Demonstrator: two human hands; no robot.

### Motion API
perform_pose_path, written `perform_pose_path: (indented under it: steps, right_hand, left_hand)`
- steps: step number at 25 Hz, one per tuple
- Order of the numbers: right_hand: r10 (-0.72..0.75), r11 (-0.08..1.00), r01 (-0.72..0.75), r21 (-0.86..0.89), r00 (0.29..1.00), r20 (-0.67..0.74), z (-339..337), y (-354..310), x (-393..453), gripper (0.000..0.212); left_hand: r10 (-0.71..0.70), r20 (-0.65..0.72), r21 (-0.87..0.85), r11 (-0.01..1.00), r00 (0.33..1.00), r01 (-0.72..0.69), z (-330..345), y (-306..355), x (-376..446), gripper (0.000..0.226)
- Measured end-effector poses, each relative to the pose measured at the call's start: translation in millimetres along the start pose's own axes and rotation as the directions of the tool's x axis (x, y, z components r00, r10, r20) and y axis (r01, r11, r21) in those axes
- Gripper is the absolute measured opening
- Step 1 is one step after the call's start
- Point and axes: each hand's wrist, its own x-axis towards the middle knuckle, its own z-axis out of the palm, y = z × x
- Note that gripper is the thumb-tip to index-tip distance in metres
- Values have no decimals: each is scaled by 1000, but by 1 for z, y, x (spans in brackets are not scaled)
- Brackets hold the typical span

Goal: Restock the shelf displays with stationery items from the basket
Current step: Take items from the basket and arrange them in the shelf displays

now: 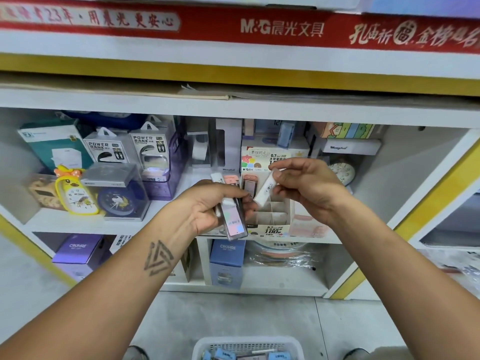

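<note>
Here, in the head view, your left hand (207, 206) sat at the centre of the frame, its fingers curled around a small bundle of slim lead cases (232, 216); the cases stood nearly upright, with a white and a pink top poking above your fingers and a pastel label showing at the lower end. Your right hand (309, 185), just right of centre, pinched one white case (265, 189) between thumb and fingertips, tilted so its lower end pointed down toward the display box (275, 216). That cardboard box sat on the middle shelf (155, 219) directly behind both hands, divided into small open cells, and the white case hung just above those cells without clearly touching them. A pink case (250, 187) stood in the box between your two hands.

At the left of the frame, on the same shelf, stood a yellow duck clock (76, 196), a dark blue clock (118, 201) inside a clear case, and two power bank packs (130, 149) behind them. A red banner (259, 27) ran across the top of the frame.

At the bottom centre, the white basket (248, 345) rested on the floor between your feet, and blue packets (224, 355) were visible inside it.
</note>
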Motion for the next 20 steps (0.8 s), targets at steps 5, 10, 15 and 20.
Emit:
perform_pose_path:
  steps: [5,10,15,20]
  right_hand:
    - [-33,999,31,43,998,58,2,-8,1,4]
    - [-209,857,220,-465,975,77,27,4,11,15]
    - [-286,752,309,-582,949,135,59,14,20,24]
    - [-332,672,353,-651,930,161,88,34,32,20]
  left_hand:
    - [-2,-141,-48,999,990,-5,-7,7,-2,14]
    - [-19,-200,-47,999,980,10,-28,13,-14,18]
    - [26,-282,-19,999,959,-33,-60,25,-24,20]
    - [92,-300,41,996,950,-83,-87,33,-32,24]
